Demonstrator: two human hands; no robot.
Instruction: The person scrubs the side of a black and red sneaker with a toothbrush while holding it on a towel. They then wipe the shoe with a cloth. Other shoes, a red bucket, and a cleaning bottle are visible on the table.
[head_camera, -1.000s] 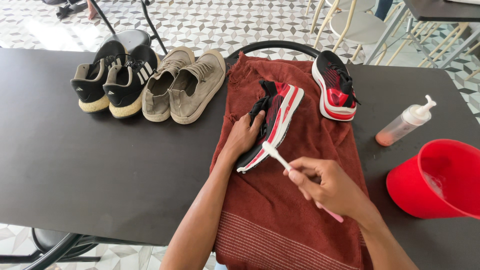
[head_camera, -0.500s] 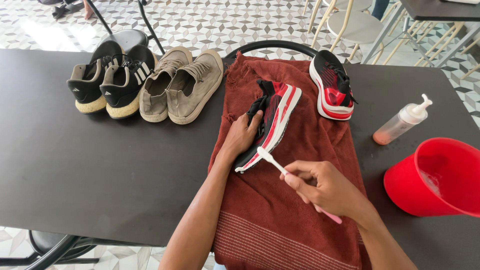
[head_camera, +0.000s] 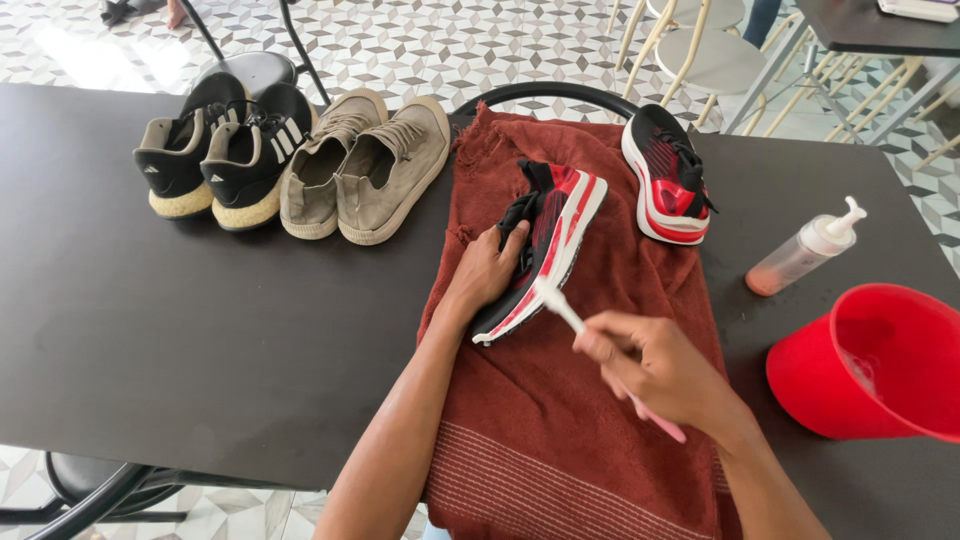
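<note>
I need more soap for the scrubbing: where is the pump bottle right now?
In the head view the pump bottle lies tilted on the dark table, on the right side, between the upright red and black shoe and the red basin.

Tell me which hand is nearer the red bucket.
Right. The right hand with the toothbrush is just left of the red bucket; the left hand is farther left, holding the shoe.
</note>
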